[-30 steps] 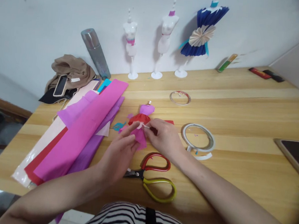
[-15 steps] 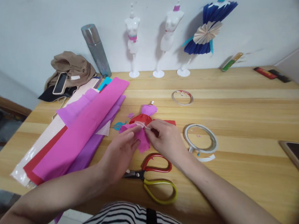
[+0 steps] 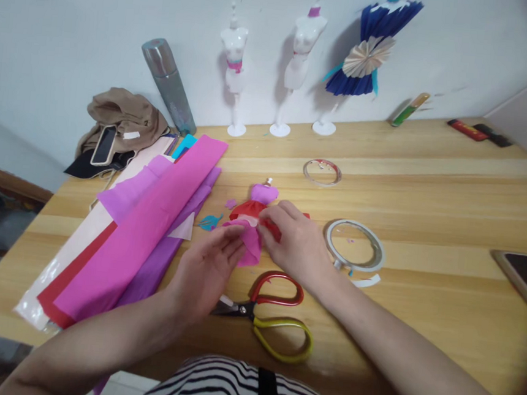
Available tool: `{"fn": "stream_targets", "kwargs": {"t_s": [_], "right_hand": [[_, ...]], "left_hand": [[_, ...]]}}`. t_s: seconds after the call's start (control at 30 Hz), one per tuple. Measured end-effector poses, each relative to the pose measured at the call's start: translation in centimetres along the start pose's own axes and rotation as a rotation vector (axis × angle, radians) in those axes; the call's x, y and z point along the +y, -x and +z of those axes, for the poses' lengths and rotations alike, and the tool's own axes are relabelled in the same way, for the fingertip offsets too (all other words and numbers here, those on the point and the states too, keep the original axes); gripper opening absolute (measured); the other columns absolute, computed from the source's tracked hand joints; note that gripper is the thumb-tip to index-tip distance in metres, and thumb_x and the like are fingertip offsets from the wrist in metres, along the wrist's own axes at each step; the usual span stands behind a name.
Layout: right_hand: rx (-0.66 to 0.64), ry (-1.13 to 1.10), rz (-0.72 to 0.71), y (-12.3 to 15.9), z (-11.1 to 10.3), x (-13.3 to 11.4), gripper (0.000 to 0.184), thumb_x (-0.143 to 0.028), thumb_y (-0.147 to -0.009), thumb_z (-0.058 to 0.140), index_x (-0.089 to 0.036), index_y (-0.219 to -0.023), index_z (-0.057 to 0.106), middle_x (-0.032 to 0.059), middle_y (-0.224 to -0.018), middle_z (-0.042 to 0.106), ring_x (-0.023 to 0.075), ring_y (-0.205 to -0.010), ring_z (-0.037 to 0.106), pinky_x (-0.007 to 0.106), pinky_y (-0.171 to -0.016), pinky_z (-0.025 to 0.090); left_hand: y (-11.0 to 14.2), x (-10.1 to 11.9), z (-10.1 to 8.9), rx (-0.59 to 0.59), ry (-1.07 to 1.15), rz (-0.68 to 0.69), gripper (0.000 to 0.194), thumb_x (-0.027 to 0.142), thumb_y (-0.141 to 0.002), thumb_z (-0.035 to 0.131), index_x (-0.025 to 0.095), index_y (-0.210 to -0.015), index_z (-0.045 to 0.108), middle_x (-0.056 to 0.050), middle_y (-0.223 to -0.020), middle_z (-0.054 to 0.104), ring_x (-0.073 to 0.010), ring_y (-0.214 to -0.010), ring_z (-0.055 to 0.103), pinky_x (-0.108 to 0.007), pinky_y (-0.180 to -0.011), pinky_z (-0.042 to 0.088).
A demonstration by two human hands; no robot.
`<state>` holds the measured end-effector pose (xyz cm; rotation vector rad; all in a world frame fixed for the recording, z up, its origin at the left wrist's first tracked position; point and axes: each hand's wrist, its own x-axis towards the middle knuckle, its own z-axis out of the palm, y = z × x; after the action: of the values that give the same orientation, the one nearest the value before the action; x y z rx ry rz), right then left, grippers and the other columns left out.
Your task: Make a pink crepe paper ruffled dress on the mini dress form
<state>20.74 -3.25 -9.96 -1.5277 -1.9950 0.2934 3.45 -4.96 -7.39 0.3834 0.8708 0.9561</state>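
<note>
A small paper dress [image 3: 252, 246] with a purple top, a red layer and a pink skirt lies on the table, on a mannequin whose neck knob [image 3: 269, 181] sticks out above. My left hand [image 3: 201, 272] rests beside the skirt, palm turned inward, fingers stretched and apart, their tips by the pink paper. The closed fingers of my right hand [image 3: 294, 243] pinch the dress at its right side, where the red layer meets the skirt; their exact grip is partly hidden. Scissors [image 3: 253, 310] with red and yellow handles lie just below the hands.
Crepe paper sheets [image 3: 150, 224] are piled at left. Tape rolls [image 3: 381, 254] and a thin ring [image 3: 321, 183] lie to the right. Along the wall stand a flask [image 3: 169, 85], two bare mannequins [image 3: 299, 53] and one in blue pleated paper [image 3: 354, 85]. A tablet [image 3: 526, 276] sits at far right.
My left hand has opened out, its palm showing more. My right hand has moved slightly up, and its fingertips now sit at the red layer's lower edge. The skirt has shifted a little.
</note>
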Motion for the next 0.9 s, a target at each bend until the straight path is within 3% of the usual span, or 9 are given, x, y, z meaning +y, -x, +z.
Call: {"fn": "stream_targets", "kwargs": {"t_s": [0.1,0.2,0.37,0.57,0.77,0.9], "right_hand": [[-0.039,0.050,-0.116,0.0,0.0,-0.1,0.022,-0.017,-0.094,0.047,-0.019,-0.099,0.069,0.0096,-0.096,0.065,0.0188,-0.076,0.061,0.027,-0.057,0.038],[-0.069,0.066,-0.176,-0.1,0.1,0.1,0.024,-0.018,-0.094,0.047,-0.018,-0.096,0.071,0.0084,-0.090,0.062,0.0177,-0.072,0.059,0.026,-0.055,0.037],[-0.106,0.060,-0.146,-0.5,0.1,0.7,0.024,-0.020,-0.095,0.048,-0.018,-0.085,0.070,0.0087,-0.089,0.063,0.0183,-0.074,0.059,0.027,-0.059,0.040],[-0.187,-0.086,-0.134,-1.7,-0.3,0.7,0.020,-0.017,-0.090,0.053,-0.017,-0.076,0.067,0.0060,-0.079,0.059,0.0168,-0.068,0.056,0.028,-0.061,0.040],[-0.198,-0.431,0.132,-2.6,0.1,1.2,0.020,-0.024,-0.080,0.060,-0.019,-0.061,0.059,0.0016,-0.062,0.056,0.0148,-0.057,0.050,0.029,-0.055,0.037],[-0.221,-0.590,0.326,-2.8,0.6,1.8,0.018,-0.029,-0.075,0.062,-0.020,-0.060,0.058,0.0003,-0.055,0.055,0.0150,-0.053,0.048,0.029,-0.053,0.035]], "left_hand": [[-0.1,-0.1,0.3,0.052,0.038,-0.063,0.009,0.018,-0.086,0.062,0.016,-0.080,0.069,-0.002,-0.091,0.071,-0.0138,-0.091,0.066,-0.029,-0.095,0.049],[-0.2,-0.1,0.7,0.094,0.044,-0.143,0.014,0.018,-0.089,0.061,0.015,-0.076,0.066,-0.003,-0.084,0.070,-0.0127,-0.084,0.066,-0.028,-0.091,0.051],[-0.1,0.3,1.4,0.109,0.020,-0.221,0.023,0.023,-0.098,0.052,0.013,-0.084,0.068,-0.006,-0.083,0.071,-0.0127,-0.079,0.067,-0.028,-0.087,0.053],[-0.8,0.4,2.3,0.128,-0.068,-0.277,0.018,0.021,-0.097,0.053,0.014,-0.084,0.063,-0.003,-0.072,0.068,-0.0129,-0.067,0.067,-0.030,-0.085,0.055],[-1.8,0.1,2.8,0.267,-0.119,-0.216,0.021,0.007,-0.096,0.045,0.014,-0.079,0.057,-0.001,-0.066,0.066,-0.0103,-0.055,0.064,-0.027,-0.072,0.057],[-1.8,0.1,2.8,0.269,-0.138,-0.216,0.020,0.006,-0.094,0.047,0.013,-0.080,0.059,-0.003,-0.069,0.069,-0.0115,-0.057,0.066,-0.028,-0.072,0.058]]}}
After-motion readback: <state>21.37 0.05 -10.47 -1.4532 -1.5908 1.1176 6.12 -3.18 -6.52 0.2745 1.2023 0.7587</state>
